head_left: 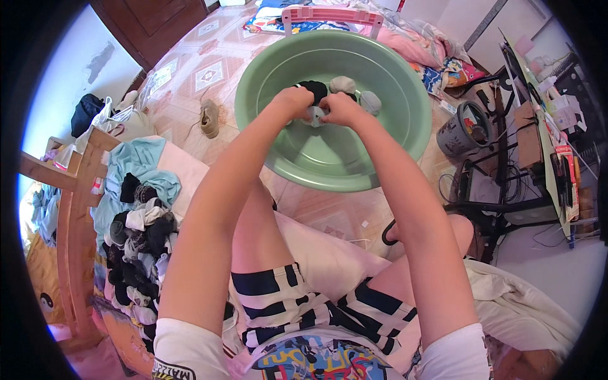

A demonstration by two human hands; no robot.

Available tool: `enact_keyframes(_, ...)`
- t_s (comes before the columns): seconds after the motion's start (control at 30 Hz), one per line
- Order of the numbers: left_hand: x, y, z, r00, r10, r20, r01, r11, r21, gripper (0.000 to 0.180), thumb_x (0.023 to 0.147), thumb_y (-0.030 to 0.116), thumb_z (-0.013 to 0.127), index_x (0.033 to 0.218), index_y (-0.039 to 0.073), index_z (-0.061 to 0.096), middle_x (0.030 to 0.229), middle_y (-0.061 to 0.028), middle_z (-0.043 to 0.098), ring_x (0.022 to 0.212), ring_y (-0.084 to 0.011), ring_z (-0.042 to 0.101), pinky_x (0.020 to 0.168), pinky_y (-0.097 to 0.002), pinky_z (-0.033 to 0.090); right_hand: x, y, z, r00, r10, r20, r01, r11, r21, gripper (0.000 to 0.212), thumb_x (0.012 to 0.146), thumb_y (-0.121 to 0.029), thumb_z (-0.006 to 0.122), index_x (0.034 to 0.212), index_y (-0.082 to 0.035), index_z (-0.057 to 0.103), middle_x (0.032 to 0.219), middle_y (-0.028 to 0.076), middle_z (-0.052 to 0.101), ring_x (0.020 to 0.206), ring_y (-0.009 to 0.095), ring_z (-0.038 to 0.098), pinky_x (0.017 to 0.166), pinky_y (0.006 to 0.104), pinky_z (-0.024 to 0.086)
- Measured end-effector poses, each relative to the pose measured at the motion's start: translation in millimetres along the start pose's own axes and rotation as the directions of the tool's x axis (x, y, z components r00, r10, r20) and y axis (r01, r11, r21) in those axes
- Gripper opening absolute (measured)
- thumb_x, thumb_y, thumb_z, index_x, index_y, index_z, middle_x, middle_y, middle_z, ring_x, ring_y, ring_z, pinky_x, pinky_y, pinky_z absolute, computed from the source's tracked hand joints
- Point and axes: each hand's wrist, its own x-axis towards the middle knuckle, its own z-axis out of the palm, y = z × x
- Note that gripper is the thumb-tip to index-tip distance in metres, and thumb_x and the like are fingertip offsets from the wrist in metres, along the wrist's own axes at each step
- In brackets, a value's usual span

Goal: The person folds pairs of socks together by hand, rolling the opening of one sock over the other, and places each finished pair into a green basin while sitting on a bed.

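Both my hands are inside a large green plastic basin (345, 170), over its far half. My left hand (296, 98) and my right hand (341, 109) pinch a light grey balled-up sock (315, 118) between them. Just beyond my fingers lies a black balled sock (313, 90), partly covered by my left hand. A beige-grey sock ball (342, 85) and a grey sock ball (370, 102) rest in the basin beyond and beside my right hand. Something dark shows behind my right fingers, mostly hidden.
A heap of loose socks (136, 253) lies on the bed to my left, beside a light blue cloth (142, 166). One beige shoe (209, 119) is on the tiled floor. Right of the basin stand a grey bin (457, 136) and a cluttered desk (535, 139). Behind it is a pink-framed chair (332, 14).
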Motion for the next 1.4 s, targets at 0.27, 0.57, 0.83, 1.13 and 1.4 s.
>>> enact_keyframes(0.27, 10, -8, 29, 0.999, -0.043, 0.016, 0.041, 0.997, 0.066, 0.039, 0.066, 0.027, 0.083, 0.098, 0.007, 0.072, 0.103, -0.0153, 0.07, 0.098, -0.0309, 0.068, 0.083, -0.0426, 0.056, 18, -5, 28, 0.999, -0.041, -0.004, 0.04, 0.991, -0.13, 0.03, 0.068, -0.021, 0.078, 0.093, -0.005, 0.072, 0.093, 0.019, 0.07, 0.089, 0.034, 0.068, 0.085, 0.0432, 0.055)
enact_keyframes(0.57, -35, 12, -17, 0.974, -0.026, -0.224, 0.023, 1.0, -0.016, 0.046, 0.071, 0.022, 0.081, 0.11, 0.009, 0.061, 0.1, -0.0144, 0.067, 0.095, -0.0334, 0.066, 0.08, -0.0445, 0.053, -18, -31, -10, 0.967, 0.044, -0.251, -0.047, 0.999, -0.005, 0.036, 0.072, -0.023, 0.077, 0.096, 0.001, 0.065, 0.091, 0.022, 0.067, 0.089, 0.036, 0.067, 0.081, 0.0442, 0.055)
enact_keyframes(0.83, -199, 112, -64, 0.884, -0.184, -0.43, 0.013, 0.929, -0.37, 0.04, 0.082, 0.018, 0.071, 0.118, 0.008, 0.057, 0.096, -0.0104, 0.063, 0.086, -0.0315, 0.064, 0.072, -0.0419, 0.051, -157, -122, -83, 0.884, 0.193, -0.426, -0.017, 0.924, 0.382, 0.025, 0.079, -0.013, 0.072, 0.098, 0.0, 0.063, 0.078, 0.015, 0.065, 0.067, 0.029, 0.063, 0.064, 0.0389, 0.05)
enact_keyframes(1.13, -322, 181, -58, 0.827, -0.405, -0.391, 0.038, 0.733, -0.679, 0.048, 0.075, 0.007, 0.078, 0.12, 0.005, 0.062, 0.084, -0.004, 0.06, 0.056, -0.0131, 0.049, 0.055, -0.0272, 0.043, -275, -214, -81, 0.787, 0.452, -0.419, -0.157, 0.804, 0.573, 0.027, 0.08, -0.008, 0.074, 0.104, -0.001, 0.063, 0.077, 0.006, 0.064, 0.06, 0.013, 0.057, 0.055, 0.0269, 0.046)
enact_keyframes(1.4, -345, 175, -52, 0.864, -0.388, -0.321, 0.077, 0.731, -0.678, 0.043, 0.081, 0.014, 0.073, 0.121, 0.006, 0.06, 0.088, -0.0069, 0.062, 0.059, -0.0193, 0.055, 0.059, -0.0317, 0.047, -265, -241, -81, 0.827, 0.417, -0.376, -0.127, 0.792, 0.598, 0.026, 0.08, -0.006, 0.074, 0.104, -0.003, 0.064, 0.074, 0.005, 0.063, 0.058, 0.011, 0.055, 0.054, 0.0255, 0.045)
